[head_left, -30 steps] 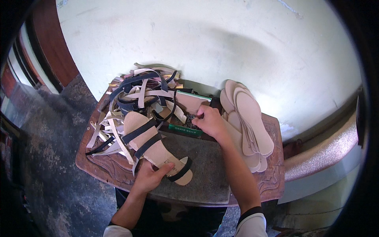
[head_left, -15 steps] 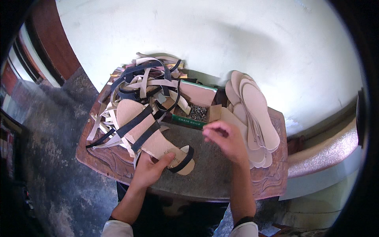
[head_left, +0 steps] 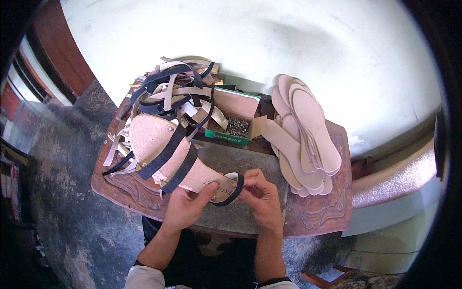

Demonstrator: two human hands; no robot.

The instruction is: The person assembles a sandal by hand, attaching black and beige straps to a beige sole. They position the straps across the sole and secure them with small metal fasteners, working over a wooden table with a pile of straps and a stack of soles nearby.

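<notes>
My left hand (head_left: 185, 208) is closed round the heel part of a sandal (head_left: 195, 178), thumb on top of the beige sole. Two dark straps cross its front, and a dark heel strap (head_left: 237, 189) loops around the back end. The sandal tilts, toe up to the left, above the table. My right hand (head_left: 261, 195) is at the heel, its fingers pinched together against the outer side of the heel strap. Whatever lies between those fingertips is hidden. Beyond the hands stands an open green cardboard box (head_left: 226, 138) holding many small metal nails (head_left: 237, 127).
A tangled heap of dark and beige straps (head_left: 173, 91) covers the table's back left. Several beige sole pieces (head_left: 310, 125) are stacked at the right. The carved wooden table (head_left: 332, 207) stands against a pale wall (head_left: 231, 38).
My right hand has come down and left from beside the nail box to the sandal's heel. The sandal has shifted slightly and turned in my left hand.
</notes>
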